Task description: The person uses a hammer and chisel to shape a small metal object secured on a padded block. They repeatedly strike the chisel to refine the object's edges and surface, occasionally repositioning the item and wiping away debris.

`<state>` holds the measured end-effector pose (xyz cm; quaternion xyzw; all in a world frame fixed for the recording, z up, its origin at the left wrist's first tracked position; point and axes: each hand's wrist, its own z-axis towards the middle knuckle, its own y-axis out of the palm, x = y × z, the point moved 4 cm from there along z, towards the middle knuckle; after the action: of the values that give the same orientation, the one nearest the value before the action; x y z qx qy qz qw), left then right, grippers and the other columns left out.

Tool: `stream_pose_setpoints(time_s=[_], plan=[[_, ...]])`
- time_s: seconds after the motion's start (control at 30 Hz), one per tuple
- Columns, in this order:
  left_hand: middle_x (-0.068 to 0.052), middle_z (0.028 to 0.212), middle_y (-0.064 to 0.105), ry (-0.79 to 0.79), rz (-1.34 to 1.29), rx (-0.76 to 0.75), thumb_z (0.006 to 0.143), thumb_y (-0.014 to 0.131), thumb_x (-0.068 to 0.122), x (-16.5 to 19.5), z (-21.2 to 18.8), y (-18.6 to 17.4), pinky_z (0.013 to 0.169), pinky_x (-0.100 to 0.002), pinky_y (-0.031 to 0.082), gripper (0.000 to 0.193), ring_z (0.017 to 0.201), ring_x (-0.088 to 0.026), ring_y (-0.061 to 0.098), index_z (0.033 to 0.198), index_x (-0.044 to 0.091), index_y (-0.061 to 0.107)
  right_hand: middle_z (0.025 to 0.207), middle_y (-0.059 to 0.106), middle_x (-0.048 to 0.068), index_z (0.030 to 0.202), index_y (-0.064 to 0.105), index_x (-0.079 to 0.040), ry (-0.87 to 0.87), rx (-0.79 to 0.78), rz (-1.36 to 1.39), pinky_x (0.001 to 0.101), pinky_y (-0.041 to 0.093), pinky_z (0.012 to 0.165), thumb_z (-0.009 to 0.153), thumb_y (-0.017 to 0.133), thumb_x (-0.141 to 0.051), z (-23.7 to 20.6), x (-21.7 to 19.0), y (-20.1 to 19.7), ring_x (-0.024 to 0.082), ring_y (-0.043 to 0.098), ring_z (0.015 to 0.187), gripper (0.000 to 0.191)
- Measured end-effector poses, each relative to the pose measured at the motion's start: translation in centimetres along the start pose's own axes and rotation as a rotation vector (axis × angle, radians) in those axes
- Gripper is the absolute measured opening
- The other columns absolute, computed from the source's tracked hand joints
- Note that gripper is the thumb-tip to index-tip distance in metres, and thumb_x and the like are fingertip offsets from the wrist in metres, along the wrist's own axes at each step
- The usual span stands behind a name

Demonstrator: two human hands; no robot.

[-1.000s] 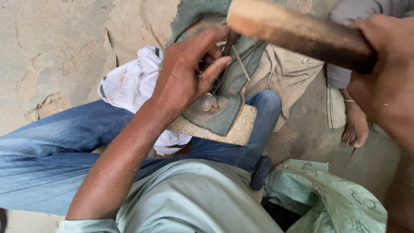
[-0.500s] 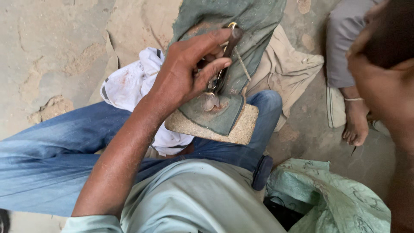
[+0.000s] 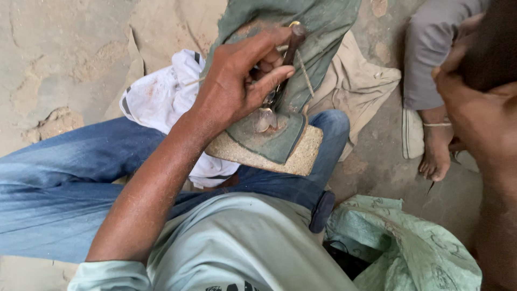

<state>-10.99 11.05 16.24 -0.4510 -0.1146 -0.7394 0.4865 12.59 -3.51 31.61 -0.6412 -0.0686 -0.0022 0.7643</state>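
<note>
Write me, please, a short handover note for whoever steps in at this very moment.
Left hand: pinches a slim dark-handled tool, tip down by the small shiny metal piece.
Right hand: raised at the right, blurred; grip unclear.
The piece lies on green cloth over a sandy block on the lap.
Done: tool set in place.
Left: how far the piece is worked cannot be told.

Just left of the grip, a white cloth (image 3: 161, 99) lies crumpled over a leg in blue jeans (image 3: 70, 178). Right of the grip, a beige cloth (image 3: 355, 86) is spread on the sandy floor (image 3: 59, 54). Farther right, another person's bare foot (image 3: 435, 145) rests on the floor. Below and right of the grip sits a pale green patterned sack (image 3: 409, 248).
</note>
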Motion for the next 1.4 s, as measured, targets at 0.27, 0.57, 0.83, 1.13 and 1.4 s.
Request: stream_pose_setpoints(time_s=[0.27,0.57,0.83,1.13,1.4], plan=[[-0.007,0.106,0.068,0.011,0.011,0.075,0.106,0.081,0.010,0.8,-1.2,0.3,0.079,-0.028,0.062,0.047,0.089,-0.015,0.072,0.145,0.013,0.056,0.092,0.067,0.017,0.124,0.065,0.004,0.015,-0.006,-0.045,0.0314,0.055,0.067,0.099,0.076,0.002,-1.6,1.6,0.7,0.023,0.070,0.076,0.028],[-0.009,0.113,0.070,0.047,-0.037,0.041,0.107,0.083,0.015,-0.2,-1.4,-0.3,0.078,-0.029,0.061,0.050,0.088,-0.018,0.072,0.149,0.012,0.056,0.092,0.068,0.017,0.124,0.066,0.003,-0.082,-0.064,-0.297,0.0298,0.055,0.062,0.098,0.077,0.002,-0.8,0.1,1.0,0.023,0.069,0.073,0.028],[-0.013,0.120,0.071,0.186,0.030,0.028,0.109,0.079,0.017,-0.1,-1.4,-0.7,0.086,-0.037,0.060,0.037,0.103,-0.027,0.073,0.138,0.009,0.058,0.099,0.065,0.018,0.128,0.061,0.002,-0.039,-0.059,-0.052,0.0354,0.054,0.076,0.097,0.077,0.003,-0.8,-2.2,-1.2,0.025,0.067,0.085,0.035],[-0.009,0.102,0.069,0.059,-0.033,0.056,0.112,0.078,0.017,-0.4,-2.2,-0.3,0.076,-0.031,0.059,0.043,0.086,-0.018,0.071,0.144,0.013,0.050,0.103,0.066,0.012,0.129,0.057,-0.002,0.217,-0.064,0.600,0.0294,0.056,0.090,0.103,0.066,-0.003,-1.7,0.8,2.0,0.020,0.069,0.095,0.028],[-0.008,0.102,0.067,0.069,-0.044,0.095,0.110,0.079,0.014,0.0,-2.2,-0.1,0.076,-0.031,0.059,0.043,0.087,-0.017,0.071,0.143,0.012,0.052,0.110,0.071,0.019,0.123,0.063,0.000,0.074,0.032,-0.012,0.0308,0.060,0.077,0.108,0.074,0.004,-3.1,0.7,0.9,0.024,0.074,0.091,0.020]])
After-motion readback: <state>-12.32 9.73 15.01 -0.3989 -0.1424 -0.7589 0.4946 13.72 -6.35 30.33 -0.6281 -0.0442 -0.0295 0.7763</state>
